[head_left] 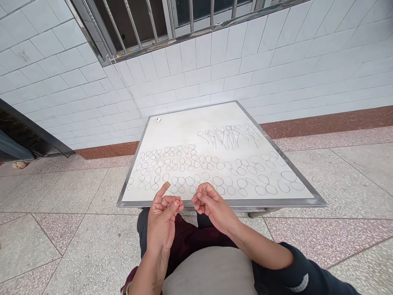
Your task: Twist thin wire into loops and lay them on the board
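Just over the near edge of the white table [181,123], both my hands hold one thin wire [188,204]. My left hand [164,217] pinches it between thumb and fingers, with the index finger raised and a tan wrap on its tip. A short way to the right, my right hand [211,205] pinches the other part of the wire with curled fingers. Much of the wire is too fine to follow. Behind the hands, rows of thin wire loops [181,164], many shaped like figure eights, lie on the tabletop.
Wires with a loop and loose tails [229,133] lie in a bunch at the back right of the table. A small white and red object [158,120] sits at the back left corner. Behind stands a tiled wall [196,73] with a barred window [184,20].
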Demonstrator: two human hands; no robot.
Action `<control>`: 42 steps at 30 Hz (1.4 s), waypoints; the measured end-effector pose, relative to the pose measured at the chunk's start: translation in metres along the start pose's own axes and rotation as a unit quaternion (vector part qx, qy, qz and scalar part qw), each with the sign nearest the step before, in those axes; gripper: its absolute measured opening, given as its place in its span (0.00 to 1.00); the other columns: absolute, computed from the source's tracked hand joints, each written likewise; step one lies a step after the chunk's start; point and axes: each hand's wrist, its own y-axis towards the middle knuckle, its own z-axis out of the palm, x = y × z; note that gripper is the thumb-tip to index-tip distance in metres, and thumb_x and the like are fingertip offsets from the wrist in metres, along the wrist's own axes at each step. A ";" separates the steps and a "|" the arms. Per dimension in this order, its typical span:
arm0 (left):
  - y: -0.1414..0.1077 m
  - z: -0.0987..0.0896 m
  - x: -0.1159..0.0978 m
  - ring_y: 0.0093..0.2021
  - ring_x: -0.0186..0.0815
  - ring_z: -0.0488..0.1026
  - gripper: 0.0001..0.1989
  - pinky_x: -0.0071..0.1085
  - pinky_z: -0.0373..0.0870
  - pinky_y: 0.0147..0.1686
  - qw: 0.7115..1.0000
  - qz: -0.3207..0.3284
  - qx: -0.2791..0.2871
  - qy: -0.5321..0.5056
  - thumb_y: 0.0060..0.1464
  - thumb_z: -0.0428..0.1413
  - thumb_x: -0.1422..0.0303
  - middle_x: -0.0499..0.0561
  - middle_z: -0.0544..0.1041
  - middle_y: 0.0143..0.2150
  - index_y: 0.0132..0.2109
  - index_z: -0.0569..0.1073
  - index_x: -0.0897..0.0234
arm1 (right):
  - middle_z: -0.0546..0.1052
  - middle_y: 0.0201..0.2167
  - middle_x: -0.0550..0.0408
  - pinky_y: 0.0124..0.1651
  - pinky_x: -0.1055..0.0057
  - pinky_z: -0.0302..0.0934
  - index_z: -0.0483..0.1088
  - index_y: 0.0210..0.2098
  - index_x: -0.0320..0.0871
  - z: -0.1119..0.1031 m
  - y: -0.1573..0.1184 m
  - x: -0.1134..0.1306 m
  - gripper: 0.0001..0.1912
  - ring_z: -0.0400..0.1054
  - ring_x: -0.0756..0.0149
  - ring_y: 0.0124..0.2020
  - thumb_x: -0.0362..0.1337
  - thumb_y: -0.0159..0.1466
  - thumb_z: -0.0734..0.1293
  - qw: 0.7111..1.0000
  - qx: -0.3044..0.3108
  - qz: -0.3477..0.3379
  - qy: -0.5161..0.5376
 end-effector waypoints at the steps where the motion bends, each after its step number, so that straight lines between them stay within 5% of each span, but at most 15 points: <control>1: 0.001 -0.001 -0.002 0.31 0.28 0.74 0.31 0.25 0.72 0.35 1.000 -0.002 -0.008 0.003 0.43 0.67 0.74 0.46 0.77 0.30 0.56 0.71 0.61 | 0.74 0.33 0.60 0.30 0.74 0.60 0.61 0.37 0.47 0.000 0.000 0.000 0.11 0.67 0.73 0.28 0.45 0.65 0.66 1.000 0.008 0.007 0.006; 7: 0.003 -0.005 -0.009 0.34 0.28 0.74 0.30 0.26 0.73 0.37 0.999 0.016 -0.045 -0.004 0.43 0.68 0.74 0.44 0.76 0.29 0.55 0.72 0.60 | 0.76 0.31 0.59 0.31 0.74 0.61 0.65 0.33 0.45 -0.007 0.001 -0.002 0.13 0.68 0.72 0.29 0.44 0.60 0.71 0.999 0.034 -0.002 -0.035; 16: 0.009 -0.009 -0.008 0.34 0.29 0.74 0.27 0.29 0.72 0.43 0.995 0.060 -0.077 -0.029 0.42 0.68 0.74 0.44 0.76 0.30 0.52 0.74 0.60 | 0.77 0.34 0.56 0.31 0.74 0.61 0.65 0.30 0.44 -0.016 0.000 -0.015 0.16 0.66 0.73 0.29 0.45 0.57 0.73 0.998 -0.034 0.045 0.030; 19: 0.012 -0.016 -0.015 0.36 0.31 0.75 0.28 0.30 0.71 0.43 0.990 0.105 -0.097 -0.007 0.42 0.68 0.73 0.45 0.77 0.30 0.52 0.74 0.60 | 0.75 0.32 0.57 0.33 0.72 0.63 0.64 0.31 0.45 -0.021 -0.002 -0.014 0.14 0.67 0.71 0.29 0.46 0.60 0.71 0.996 -0.073 -0.024 -0.048; 22: 0.011 -0.017 -0.018 0.37 0.32 0.74 0.27 0.31 0.72 0.42 0.987 0.122 -0.099 0.015 0.42 0.68 0.73 0.44 0.77 0.28 0.52 0.74 0.61 | 0.74 0.33 0.56 0.37 0.66 0.65 0.65 0.36 0.48 -0.018 -0.008 -0.005 0.07 0.69 0.66 0.34 0.43 0.66 0.65 0.961 -0.094 -0.175 -0.192; 24: 0.008 -0.012 -0.017 0.36 0.31 0.74 0.26 0.31 0.72 0.41 0.991 0.102 -0.085 0.020 0.42 0.68 0.73 0.44 0.76 0.28 0.51 0.75 0.62 | 0.74 0.38 0.53 0.42 0.61 0.67 0.65 0.42 0.50 -0.008 -0.012 0.002 0.04 0.70 0.62 0.40 0.39 0.67 0.63 0.910 -0.032 -0.270 -0.312; 27: 0.003 -0.002 -0.010 0.34 0.30 0.74 0.25 0.30 0.72 0.41 0.996 0.061 -0.057 0.018 0.43 0.67 0.73 0.44 0.77 0.29 0.50 0.75 0.62 | 0.75 0.45 0.49 0.48 0.56 0.67 0.63 0.49 0.50 0.013 -0.010 0.007 0.12 0.69 0.57 0.47 0.36 0.66 0.65 0.809 0.091 -0.372 -0.446; 29: 0.001 0.001 -0.004 0.33 0.30 0.75 0.24 0.30 0.71 0.42 0.998 0.043 -0.045 0.016 0.45 0.67 0.73 0.45 0.77 0.30 0.51 0.74 0.61 | 0.75 0.44 0.48 0.46 0.56 0.67 0.62 0.49 0.49 0.025 -0.006 0.006 0.12 0.70 0.56 0.45 0.36 0.67 0.65 0.775 0.103 -0.391 -0.486; 35: 0.001 -0.002 0.008 0.36 0.33 0.77 0.24 0.32 0.70 0.44 0.999 0.030 -0.034 0.023 0.45 0.66 0.72 0.47 0.80 0.33 0.51 0.74 0.61 | 0.74 0.34 0.49 0.37 0.60 0.67 0.65 0.41 0.46 0.026 0.003 -0.004 0.03 0.69 0.58 0.35 0.34 0.68 0.61 0.781 0.052 -0.337 -0.524; 42: -0.001 0.000 0.010 0.44 0.36 0.77 0.28 0.36 0.64 0.54 0.998 0.020 -0.005 0.060 0.48 0.65 0.70 0.50 0.81 0.39 0.57 0.70 0.60 | 0.76 0.35 0.50 0.37 0.62 0.67 0.68 0.43 0.48 0.016 0.003 -0.009 0.08 0.71 0.59 0.36 0.32 0.68 0.59 0.782 0.022 -0.304 -0.543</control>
